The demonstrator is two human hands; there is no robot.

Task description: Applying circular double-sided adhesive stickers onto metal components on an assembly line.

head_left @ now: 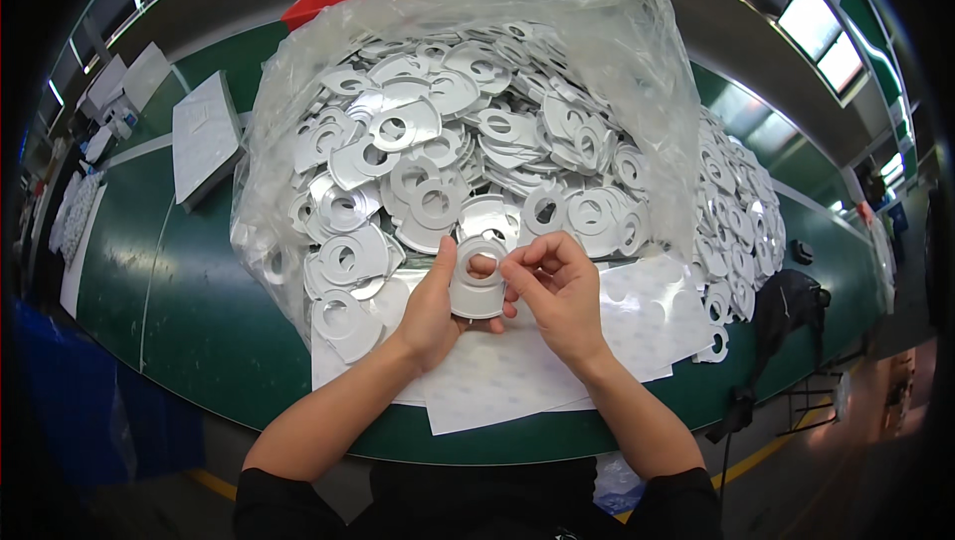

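I'm watching the left hand (434, 315) holding a plate (478, 302), the right hand (563, 303) touching its edge, pinch unclear. I'm judging it light, stiff — best edge-held.

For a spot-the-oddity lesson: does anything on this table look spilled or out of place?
Possibly: a heap of white holed plates lies outside the clear plastic bag, at its right: it could look spilled, though perhaps placed deliberately.

White holed plate (477, 300), held, apparently tilted
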